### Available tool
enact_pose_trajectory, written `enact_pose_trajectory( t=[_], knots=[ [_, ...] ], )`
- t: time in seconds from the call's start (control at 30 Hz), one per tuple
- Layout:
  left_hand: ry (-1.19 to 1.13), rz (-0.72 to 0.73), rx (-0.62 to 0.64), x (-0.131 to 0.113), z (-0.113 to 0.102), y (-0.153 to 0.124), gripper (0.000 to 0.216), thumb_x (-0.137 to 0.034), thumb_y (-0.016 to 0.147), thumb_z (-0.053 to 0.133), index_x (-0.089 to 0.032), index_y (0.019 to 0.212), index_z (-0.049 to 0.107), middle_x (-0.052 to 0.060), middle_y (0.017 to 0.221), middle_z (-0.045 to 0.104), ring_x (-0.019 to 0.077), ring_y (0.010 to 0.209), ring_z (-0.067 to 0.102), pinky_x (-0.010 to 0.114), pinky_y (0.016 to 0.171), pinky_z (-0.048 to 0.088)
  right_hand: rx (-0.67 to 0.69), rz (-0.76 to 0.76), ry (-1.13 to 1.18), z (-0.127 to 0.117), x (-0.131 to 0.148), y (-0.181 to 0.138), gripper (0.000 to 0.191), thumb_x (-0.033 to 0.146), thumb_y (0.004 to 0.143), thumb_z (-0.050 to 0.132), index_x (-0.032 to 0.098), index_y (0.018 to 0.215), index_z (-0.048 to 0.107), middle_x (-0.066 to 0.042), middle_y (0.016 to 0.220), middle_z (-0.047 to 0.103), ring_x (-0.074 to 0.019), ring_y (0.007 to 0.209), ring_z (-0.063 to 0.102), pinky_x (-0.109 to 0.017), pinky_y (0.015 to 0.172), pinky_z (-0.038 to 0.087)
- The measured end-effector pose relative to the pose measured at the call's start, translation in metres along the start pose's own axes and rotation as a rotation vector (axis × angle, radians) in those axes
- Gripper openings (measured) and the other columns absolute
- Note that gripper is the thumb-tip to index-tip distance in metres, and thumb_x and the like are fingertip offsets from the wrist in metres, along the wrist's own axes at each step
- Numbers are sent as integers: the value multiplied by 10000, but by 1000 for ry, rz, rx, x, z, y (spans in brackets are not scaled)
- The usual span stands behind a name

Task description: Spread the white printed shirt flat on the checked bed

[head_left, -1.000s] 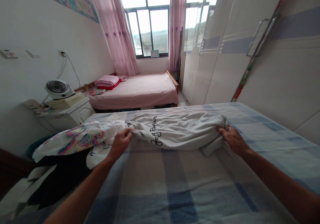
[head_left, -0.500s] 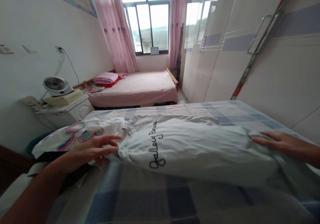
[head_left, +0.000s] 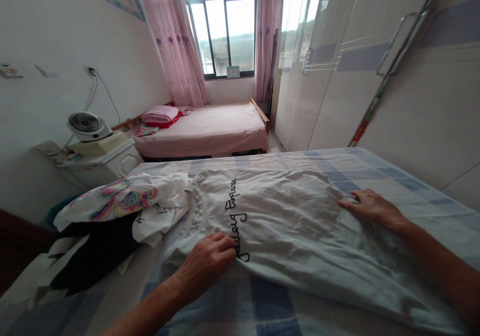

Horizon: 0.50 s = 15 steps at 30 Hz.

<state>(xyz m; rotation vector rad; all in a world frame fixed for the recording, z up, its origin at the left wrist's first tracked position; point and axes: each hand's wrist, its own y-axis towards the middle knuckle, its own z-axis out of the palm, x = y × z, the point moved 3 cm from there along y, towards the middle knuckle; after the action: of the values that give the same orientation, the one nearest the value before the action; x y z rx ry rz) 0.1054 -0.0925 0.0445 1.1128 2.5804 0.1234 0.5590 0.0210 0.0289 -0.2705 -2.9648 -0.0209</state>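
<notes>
A pale grey T-shirt (head_left: 285, 211) with black handwritten lettering lies spread across the bed, its neckline toward the left and some wrinkles along its body. My left hand (head_left: 213, 253) is closed on the near side of the shirt, beside the lower end of the lettering, with its fingers curled together. At the shirt's right part, my right hand (head_left: 375, 207) rests on the cloth with fingers stretched and thumb apart. The shirt's near right end is blurred and partly under my right forearm.
Left of the shirt is a heap of clothes: a white garment with a colourful print (head_left: 127, 196) and a black garment (head_left: 95, 248). The checked bedsheet (head_left: 273, 296) lies beneath. Beyond are a pink bed (head_left: 210, 131), a fan (head_left: 89, 125) on a cabinet and tall wardrobes (head_left: 326, 91).
The shirt, raised and billowing before, now lies flatter. My left hand has moved from the neckline right and nearer to the lettering; my right hand has shifted left and its fingers have loosened.
</notes>
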Motion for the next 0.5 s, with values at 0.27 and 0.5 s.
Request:
enact_pose_trajectory(
  t=[0.27, 0.5],
  knots=[
    [-508, -417, -170, 27, -88, 21, 334, -448, 906, 412, -164, 848, 577, -7, 743, 587, 121, 695, 534, 206, 627, 436, -5, -83, 66, -42, 14, 6, 390, 503, 812, 378, 194, 859, 612, -74, 852, 679, -228, 791, 610, -306, 691, 398],
    [-175, -528, -118, 96, -80, 39, 348, -429, 868, 436, -161, 989, 623, 72, 943, 674, 191, 855, 630, 295, 807, 474, 83, -80, 73, -38, 13, 27, 520, 533, 848, 337, 158, 1064, 625, -125, 1115, 656, -263, 994, 601, -325, 846, 427]
  ],
)
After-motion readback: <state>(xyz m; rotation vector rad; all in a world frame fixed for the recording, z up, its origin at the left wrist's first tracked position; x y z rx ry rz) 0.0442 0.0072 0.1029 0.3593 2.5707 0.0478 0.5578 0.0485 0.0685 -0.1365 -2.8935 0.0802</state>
